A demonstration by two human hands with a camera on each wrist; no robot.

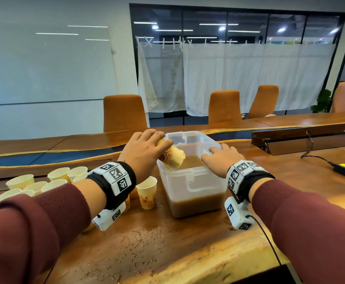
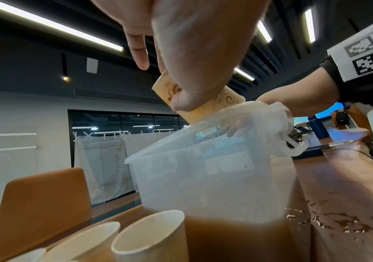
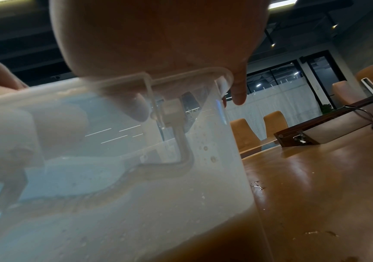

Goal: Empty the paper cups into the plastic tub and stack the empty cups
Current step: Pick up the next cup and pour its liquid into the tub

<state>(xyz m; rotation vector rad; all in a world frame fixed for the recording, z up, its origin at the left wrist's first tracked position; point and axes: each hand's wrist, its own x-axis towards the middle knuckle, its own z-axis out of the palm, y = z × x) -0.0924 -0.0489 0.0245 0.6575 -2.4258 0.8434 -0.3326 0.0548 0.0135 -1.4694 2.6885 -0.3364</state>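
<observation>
One paper cup (image 1: 172, 158) being tipped mouth-down over the plastic tub (image 1: 196, 188) in the left hand (image 1: 143, 152), curled around it, right hand (image 1: 221, 160) lying flat-fingered on the rim—worth holding tilted until drained, tub steadied, before stacking.

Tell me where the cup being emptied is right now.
In the head view the tipped paper cup is gripped by the left hand over the plastic tub's left rim, mouth angled down toward the brown liquid.
</observation>
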